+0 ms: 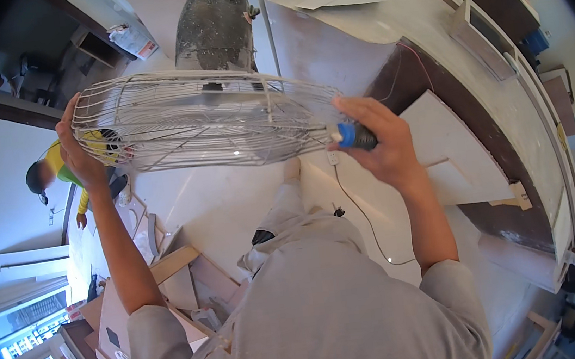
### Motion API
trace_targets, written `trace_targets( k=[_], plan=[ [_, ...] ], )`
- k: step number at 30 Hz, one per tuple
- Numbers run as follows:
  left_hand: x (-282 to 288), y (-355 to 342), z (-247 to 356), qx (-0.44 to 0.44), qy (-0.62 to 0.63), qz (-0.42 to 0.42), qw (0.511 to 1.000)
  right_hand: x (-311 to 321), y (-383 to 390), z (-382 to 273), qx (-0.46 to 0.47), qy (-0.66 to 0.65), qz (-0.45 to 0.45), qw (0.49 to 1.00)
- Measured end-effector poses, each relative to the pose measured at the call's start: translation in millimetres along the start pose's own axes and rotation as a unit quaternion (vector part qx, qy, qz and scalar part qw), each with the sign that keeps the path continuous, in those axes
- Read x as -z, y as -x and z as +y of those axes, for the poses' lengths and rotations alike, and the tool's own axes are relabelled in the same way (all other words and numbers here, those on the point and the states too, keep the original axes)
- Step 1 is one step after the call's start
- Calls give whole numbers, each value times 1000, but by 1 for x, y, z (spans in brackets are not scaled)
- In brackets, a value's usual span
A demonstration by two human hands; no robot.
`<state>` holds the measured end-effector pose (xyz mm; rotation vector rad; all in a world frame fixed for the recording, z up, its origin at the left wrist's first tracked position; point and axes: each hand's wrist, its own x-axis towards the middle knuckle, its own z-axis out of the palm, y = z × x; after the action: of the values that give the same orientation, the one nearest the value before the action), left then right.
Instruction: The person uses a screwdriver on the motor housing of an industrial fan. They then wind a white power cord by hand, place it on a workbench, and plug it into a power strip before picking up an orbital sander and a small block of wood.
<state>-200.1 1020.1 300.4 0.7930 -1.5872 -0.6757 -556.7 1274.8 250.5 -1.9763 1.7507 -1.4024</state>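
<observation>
A large fan fills the upper middle, its pale wire cage (176, 139) seen nearly edge-on. Behind the cage rises the dark, dust-speckled motor housing (214, 35). My left hand (80, 153) is closed on the cage's left rim, fingers over the wires. At the opposite rim, my right hand (383, 136) grips a screwdriver-like tool (357, 136) with a blue-and-black handle. The tool's pale end lies against or just in front of the wires; I cannot tell which. Its tip does not show clearly.
A co-worker (59, 166) in a yellow top bends down at the left. Boards and wooden panels (178, 277) lie at lower left. A long curved counter (426, 29) bends along the right, with a pale panel (465, 152) leaning there. A cable with a socket (332, 158) crosses the floor.
</observation>
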Motion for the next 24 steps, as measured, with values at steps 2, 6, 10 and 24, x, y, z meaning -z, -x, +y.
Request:
trace_targets(
  k=[2,6,10,24],
  plan=[
    [7,-6,-5,-3,3,-34,999,-7,6,-6,8,6,1,1000],
    [33,-46,-28,58,129,-113,983,-50,22,-31,72,79,-5,994],
    [30,-103,-30,208,162,-190,946,-104,12,-75,108,122,-132,978],
    [32,-97,-38,-86,-151,-175,969,-84,-4,-51,-26,-45,-170,984]
  ],
)
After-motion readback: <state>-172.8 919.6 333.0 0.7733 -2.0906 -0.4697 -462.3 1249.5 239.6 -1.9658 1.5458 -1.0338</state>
